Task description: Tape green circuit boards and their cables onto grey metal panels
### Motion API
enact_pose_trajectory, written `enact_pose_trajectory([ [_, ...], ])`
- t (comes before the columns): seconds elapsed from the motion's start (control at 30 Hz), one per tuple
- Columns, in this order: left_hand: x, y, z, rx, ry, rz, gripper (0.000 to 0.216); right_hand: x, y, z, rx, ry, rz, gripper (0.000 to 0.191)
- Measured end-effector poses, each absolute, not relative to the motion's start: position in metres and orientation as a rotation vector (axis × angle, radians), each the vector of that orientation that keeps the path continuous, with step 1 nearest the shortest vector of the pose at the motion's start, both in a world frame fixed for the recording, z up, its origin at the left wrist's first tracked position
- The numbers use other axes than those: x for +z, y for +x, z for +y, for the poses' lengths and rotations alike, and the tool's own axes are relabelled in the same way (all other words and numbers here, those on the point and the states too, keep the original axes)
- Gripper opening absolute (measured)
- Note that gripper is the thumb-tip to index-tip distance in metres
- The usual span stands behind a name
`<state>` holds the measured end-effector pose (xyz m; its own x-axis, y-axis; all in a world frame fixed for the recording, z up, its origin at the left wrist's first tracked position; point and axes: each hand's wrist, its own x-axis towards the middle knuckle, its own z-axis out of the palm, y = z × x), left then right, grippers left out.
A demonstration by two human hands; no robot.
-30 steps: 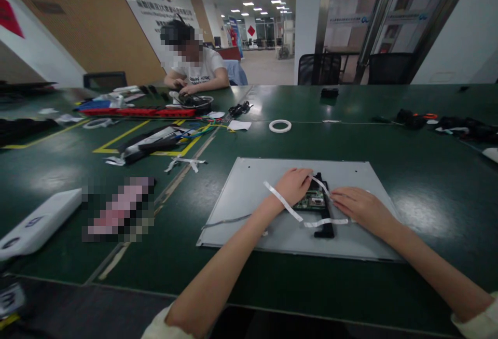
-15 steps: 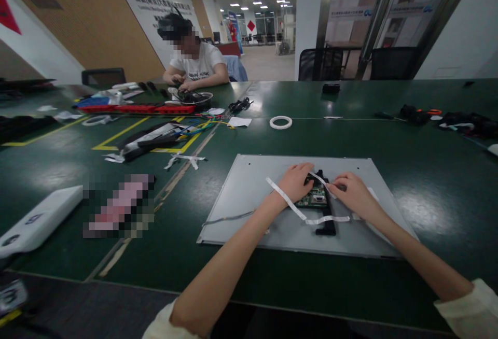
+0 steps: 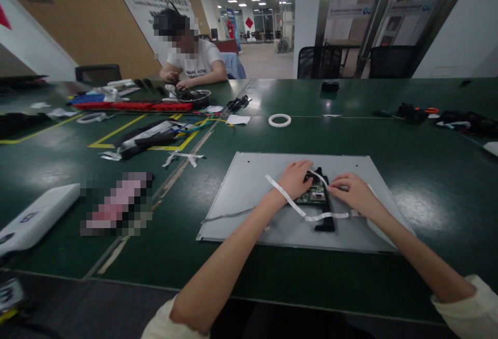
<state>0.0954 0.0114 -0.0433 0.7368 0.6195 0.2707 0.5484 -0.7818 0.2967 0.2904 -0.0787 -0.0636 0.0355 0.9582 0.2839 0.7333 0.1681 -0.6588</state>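
A grey flat panel [image 3: 241, 188] lies on the table in front of me, with a green circuit board [image 3: 317, 197] and a black plastic bracket [image 3: 330, 223] on it. My left hand [image 3: 296, 179] rests over the board's far left part, fingers extended and thumb apart. Between my hands runs a white strip of tape [image 3: 319, 176]; its near right end is pinched between the thumb and fingertips of my right hand [image 3: 352, 189]. Another tape strip [image 3: 324, 216] crosses the bracket's lower part. A longer strip [image 3: 286, 196] slants across my left wrist. My left fingertips are partly hidden.
A tape roll [image 3: 279, 120] lies beyond the panel. To the left are a white device [image 3: 42, 214], a blurred-out pink object [image 3: 116, 201] and tape scraps [image 3: 182, 157]. Across the table, a person [image 3: 192, 64] handles something dark beside red trays [image 3: 134, 106].
The view has shifted slightly. Both hands stay almost in place, and the fingers of my right hand have moved a little around the tape end.
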Motion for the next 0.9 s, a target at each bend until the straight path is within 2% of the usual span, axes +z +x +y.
enact_pose_trajectory([
  [0.27,-0.044,0.096,0.012,0.54,2.735,0.935,0.042,-0.061,0.29,-0.079,0.547,-1.596,-1.638,0.023],
  [0.5,-0.043,0.097,0.013,0.521,2.72,0.937,0.041,-0.05,0.292,-0.081,0.793,-1.586,-1.424,0.032],
  [0.67,-0.043,0.097,0.013,0.513,2.709,0.927,0.041,-0.039,0.285,-0.085,0.885,-1.433,-1.288,0.026],
  [0.9,-0.038,0.094,0.012,0.671,2.544,0.903,0.061,-0.032,0.282,-0.092,0.908,-1.302,-1.177,0.027],
])
